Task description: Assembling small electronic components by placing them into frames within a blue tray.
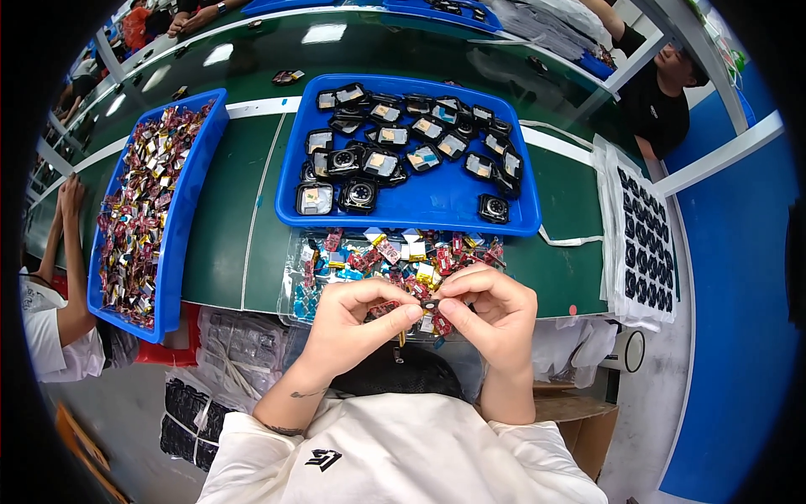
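Head view: left hand (353,321), right hand (501,317) pinch small dark part (430,304), probably steadying it. Blue tray (428,202), upper centre, likely for reach.

Light reflections (324,34) gleam on your green worktop (222,227); white metal framing (724,155) and blue floor (730,269) lie rightward.

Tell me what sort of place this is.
Probably an electronics assembly workshop: a blue tray of black watch-like cases, another blue tray heaped with small parts, and a green worktable with other people around it.
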Motion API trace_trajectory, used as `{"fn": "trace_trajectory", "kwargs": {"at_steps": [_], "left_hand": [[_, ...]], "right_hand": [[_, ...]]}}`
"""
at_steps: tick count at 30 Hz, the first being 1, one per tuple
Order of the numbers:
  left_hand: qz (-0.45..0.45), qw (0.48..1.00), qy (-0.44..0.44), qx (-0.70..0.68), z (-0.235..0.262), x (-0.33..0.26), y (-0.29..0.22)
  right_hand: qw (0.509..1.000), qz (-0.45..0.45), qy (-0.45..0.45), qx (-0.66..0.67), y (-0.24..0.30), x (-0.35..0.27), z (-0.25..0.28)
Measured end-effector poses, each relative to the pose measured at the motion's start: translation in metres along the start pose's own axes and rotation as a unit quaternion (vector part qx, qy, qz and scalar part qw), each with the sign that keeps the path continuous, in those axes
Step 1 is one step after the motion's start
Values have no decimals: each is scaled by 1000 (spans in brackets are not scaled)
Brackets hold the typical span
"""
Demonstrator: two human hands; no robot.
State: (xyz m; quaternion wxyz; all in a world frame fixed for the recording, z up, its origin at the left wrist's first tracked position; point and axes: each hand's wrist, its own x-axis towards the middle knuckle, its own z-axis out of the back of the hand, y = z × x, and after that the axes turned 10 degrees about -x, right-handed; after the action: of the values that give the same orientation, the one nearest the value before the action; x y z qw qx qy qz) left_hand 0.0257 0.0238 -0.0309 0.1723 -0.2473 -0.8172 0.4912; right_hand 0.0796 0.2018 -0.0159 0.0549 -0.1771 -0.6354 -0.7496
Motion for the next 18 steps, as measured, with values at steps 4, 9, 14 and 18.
{"fn": "trace_trajectory", "kwargs": {"at_steps": [4,9,14,18], "left_hand": [[18,1000,-10,-6,-1,0,-2],[27,998,28,-51,1,-1,1],[-4,992,95,-80,3,-1,3],[-3,997,42,-68,2,-2,-1]], "right_hand": [[995,-32,35,85,0,-2,1],[973,-65,95,201,-3,1,2],[995,-25,-80,46,-13,12,-6],[872,160,5,-463,-8,32,1]]}}
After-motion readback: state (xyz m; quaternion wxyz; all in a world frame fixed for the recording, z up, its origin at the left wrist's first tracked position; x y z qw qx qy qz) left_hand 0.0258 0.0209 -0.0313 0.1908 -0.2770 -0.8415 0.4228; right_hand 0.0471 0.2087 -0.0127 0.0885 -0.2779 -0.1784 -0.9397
